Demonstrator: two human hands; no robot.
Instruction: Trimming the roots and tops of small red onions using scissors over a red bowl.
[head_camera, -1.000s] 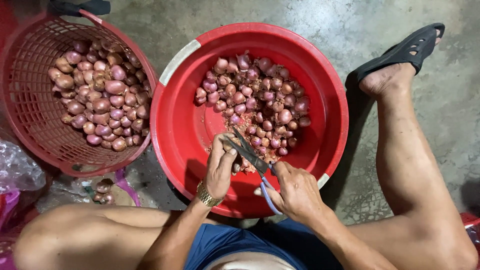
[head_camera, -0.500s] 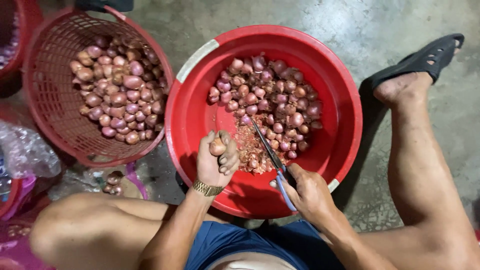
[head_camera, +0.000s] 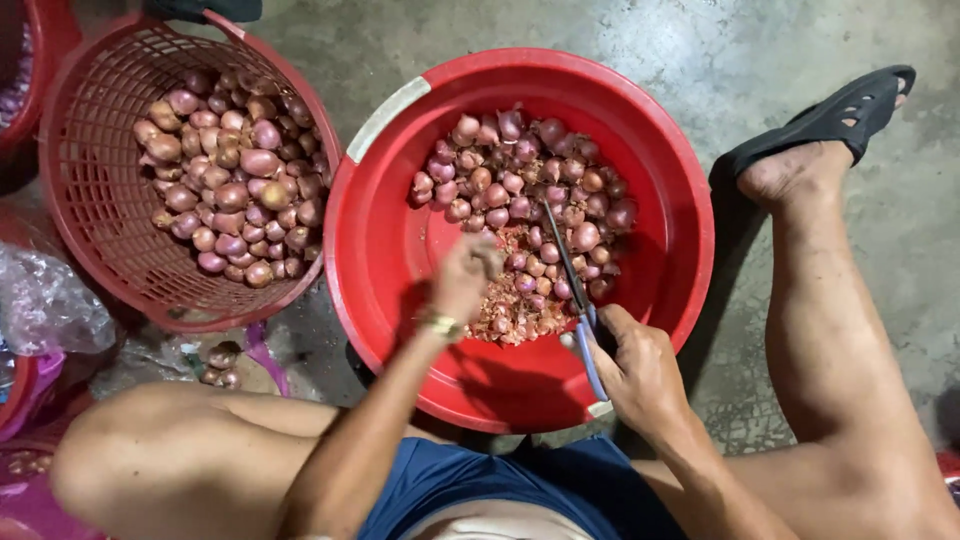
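We keep the red basin (head_camera: 380, 260) between our legs to catch trimmings, the basket (head_camera: 100, 230) of shallots (head_camera: 235, 180) beside it, our right hand (head_camera: 640, 375) gripping scissors (head_camera: 570, 275), our blurred left hand (head_camera: 465, 280) seemingly closed over the basin's shallots.

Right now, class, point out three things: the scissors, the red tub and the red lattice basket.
scissors (head_camera: 566, 262): head view, on the dark blades above the right hand.
red tub (head_camera: 388, 250): head view, on its bare inner wall, left side.
red lattice basket (head_camera: 95, 150): head view, on its inner left wall.
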